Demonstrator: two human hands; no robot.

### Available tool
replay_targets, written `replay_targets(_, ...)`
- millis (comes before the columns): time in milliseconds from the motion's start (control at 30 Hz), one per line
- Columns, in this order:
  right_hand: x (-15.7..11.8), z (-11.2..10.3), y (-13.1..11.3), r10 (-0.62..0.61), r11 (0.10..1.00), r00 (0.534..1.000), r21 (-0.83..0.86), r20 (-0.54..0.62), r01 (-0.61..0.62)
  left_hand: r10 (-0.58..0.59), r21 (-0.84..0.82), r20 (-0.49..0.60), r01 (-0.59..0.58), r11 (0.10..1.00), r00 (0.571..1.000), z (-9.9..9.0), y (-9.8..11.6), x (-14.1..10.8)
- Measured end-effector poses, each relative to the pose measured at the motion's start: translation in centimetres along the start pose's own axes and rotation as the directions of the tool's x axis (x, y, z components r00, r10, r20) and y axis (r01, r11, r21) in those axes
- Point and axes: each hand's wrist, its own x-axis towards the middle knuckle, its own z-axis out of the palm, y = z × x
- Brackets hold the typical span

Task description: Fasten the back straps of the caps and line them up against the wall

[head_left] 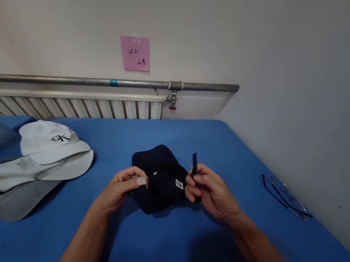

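Observation:
A dark cap [159, 172] lies on the blue sheet [152, 247], its inside facing me, with a small white label showing near its right side. My left hand [126, 187] pinches the cap's left edge between thumb and fingers. On the other side, my right hand [207, 187] is closed on a dark strap [194, 164], whose free end points upward. The lower fingers of that hand rest at the cap's right edge. Where the strap meets the cap is hidden behind the fingers.
Several caps, with a white cap [51, 142] on top, are piled at the left. Glasses [287, 197] lie at the right near the wall. Behind the bed run a radiator [93, 107] and a metal pipe [73, 81]. A pink note [136, 53] hangs above.

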Motion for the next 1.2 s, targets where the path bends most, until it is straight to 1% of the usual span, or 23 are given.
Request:
replay_targets(67,-0.2,0.5,0.7,0.052,0.997,0.998,-0.062,0.036,-0.05,-0.029,0.0,0.039,0.029,1.0,0.999,0.4,-0.1,0.0)
replay_targets(167,-0.3,1.2,1.8,0.105,0.986,0.993,-0.139,0.053,-0.096,-0.033,0.004,0.076,0.033,0.999,0.997,0.9,-0.3,-0.1)
replay_targets(367,-0.3,1.8,3.0,0.178,0.969,0.984,-0.178,0.027,-0.17,-0.015,-0.066,0.072,0.02,0.998,0.997,1.1,-0.7,0.2)
replay_targets(533,-0.2,2.0,3.3,0.23,0.964,0.972,-0.154,0.054,-0.219,-0.008,-0.073,0.071,0.013,0.997,0.997,0.9,-0.9,0.4)
replay_targets(700,0.0,1.9,3.4,0.265,0.962,0.957,-0.107,0.116,-0.253,-0.041,-0.056,0.022,0.042,0.998,0.999,1.0,-1.1,0.3)
replay_targets(800,0.1,1.7,3.5,0.284,0.957,0.945,-0.11,0.164,-0.268,-0.048,-0.026,0.013,0.049,0.998,0.999,1.3,-1.2,0.3)
replay_targets(1000,0.2,1.5,4.1,0.314,0.948,0.927,-0.11,0.205,-0.297,-0.065,-0.001,-0.016,0.065,0.998,0.998,1.4,-1.2,0.4)
replay_targets(1200,0.5,1.5,4.5,0.353,0.935,0.904,-0.069,0.243,-0.347,-0.08,-0.015,0.015,0.08,0.997,0.997,1.0,-1.5,0.3)
